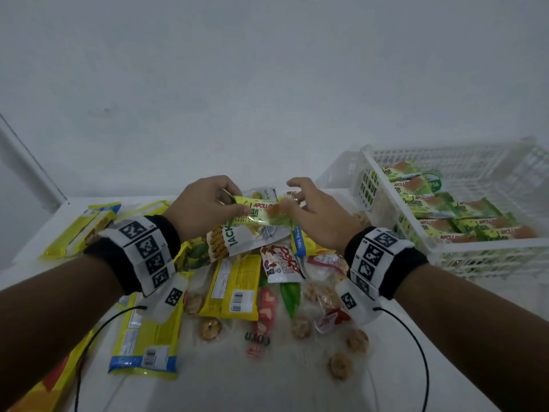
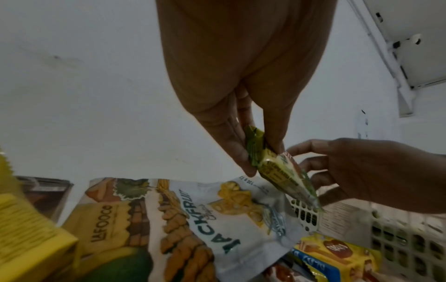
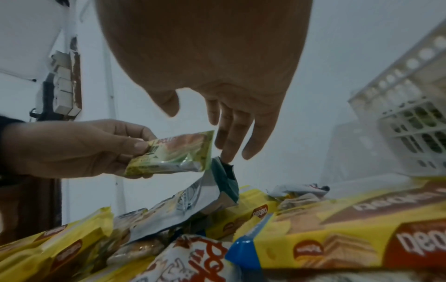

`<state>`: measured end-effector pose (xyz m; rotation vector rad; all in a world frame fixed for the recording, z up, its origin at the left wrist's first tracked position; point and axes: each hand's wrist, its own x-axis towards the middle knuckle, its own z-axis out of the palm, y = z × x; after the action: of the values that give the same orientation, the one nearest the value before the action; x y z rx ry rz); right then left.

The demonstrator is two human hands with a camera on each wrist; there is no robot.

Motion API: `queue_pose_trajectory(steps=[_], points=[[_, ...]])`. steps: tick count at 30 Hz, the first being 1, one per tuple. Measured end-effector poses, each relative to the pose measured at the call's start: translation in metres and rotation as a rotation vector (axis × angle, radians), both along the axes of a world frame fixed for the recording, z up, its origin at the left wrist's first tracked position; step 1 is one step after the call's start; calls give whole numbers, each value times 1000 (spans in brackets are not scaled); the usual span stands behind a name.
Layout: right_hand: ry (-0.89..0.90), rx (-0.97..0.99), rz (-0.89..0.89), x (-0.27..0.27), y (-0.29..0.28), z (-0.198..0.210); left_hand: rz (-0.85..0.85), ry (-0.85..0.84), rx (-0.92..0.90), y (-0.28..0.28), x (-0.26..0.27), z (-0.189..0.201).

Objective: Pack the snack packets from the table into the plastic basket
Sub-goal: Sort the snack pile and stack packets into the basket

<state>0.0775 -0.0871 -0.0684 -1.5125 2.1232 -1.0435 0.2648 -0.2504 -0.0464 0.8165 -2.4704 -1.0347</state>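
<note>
While the left hand [image 1: 205, 203] pinches one end of a green-and-yellow cake packet [image 1: 261, 214] between thumb and fingers, the packet hangs in the air above the pile of snacks on the white tabletop [image 1: 267, 382]. The right hand [image 1: 315, 215] hovers just beside the packet's free end with its fingers spread and relaxed, holding nothing; in the right wrist view the fingertips [image 3: 229, 152] are close to the packet [image 3: 173, 152] but not touching it. Directly below lies a white jackfruit pouch [image 1: 249, 236], propped on other packets, with one corner raised toward the right hand. Around it are yellow wafer packs [image 1: 234, 286], a white and red snack bag [image 1: 282, 263], a green packet [image 1: 291, 295] and clear bags of round cookies [image 1: 338, 364]. The white plastic basket [image 1: 445, 248] stands at the right on the tabletop, well apart from the held packet, and already holds several cake packets of the same kind [image 1: 445, 209] laid in rows. Both wrists wear black bands with printed marker squares [image 1: 142, 251], and thin black cables [image 1: 416, 337] trail from them.
</note>
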Motion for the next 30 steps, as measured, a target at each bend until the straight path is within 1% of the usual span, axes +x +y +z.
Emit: queue_pose_trajectory(steps=[2, 4, 6, 8, 9, 11, 13, 14, 15, 16, 19, 21, 23, 25, 27, 30], points=[[102, -26, 22, -2, -3, -1, -35, 7, -29, 4, -8, 2], [175, -46, 80, -5, -4, -3, -62, 13, -55, 10, -18, 3], [165, -27, 102, -9, -3, -4, -99, 6, -49, 14, -25, 2], [136, 13, 41, -14, -1, -5, -149, -64, -40, 15, -29, -2], [125, 21, -17, -17, 1, -6, -169, -165, -95, 13, -29, -5], [54, 9, -157, -26, 5, -7, -190, -449, -272, 9, -29, -12], [-26, 12, -253, -33, 7, -8, -204, -696, -395, 7, -27, -18], [-43, 25, -269, -35, 6, -8, -212, -783, -428, 6, -27, -22], [-46, 42, -271, -35, 5, -8, -229, -832, -445, 6, -28, -26], [-45, 56, -265, -35, 4, -10, -251, -846, -449, 7, -28, -28], [-36, 84, -250, -31, -1, -12, -269, -794, -499, 16, -28, -30], [-27, 79, -259, -28, -5, -13, -247, -719, -507, 20, -25, -24], [-45, 58, -269, -26, -8, -13, -197, -632, -478, 18, -18, -13], [-88, 25, -276, -24, -10, -12, -115, -512, -430, 12, -8, 2], [-118, 4, -271, -21, -13, -12, -13, -348, -391, 4, 3, 19], [-111, 35, -235, -14, -19, -12, 157, -123, -355, -11, 16, 42]])
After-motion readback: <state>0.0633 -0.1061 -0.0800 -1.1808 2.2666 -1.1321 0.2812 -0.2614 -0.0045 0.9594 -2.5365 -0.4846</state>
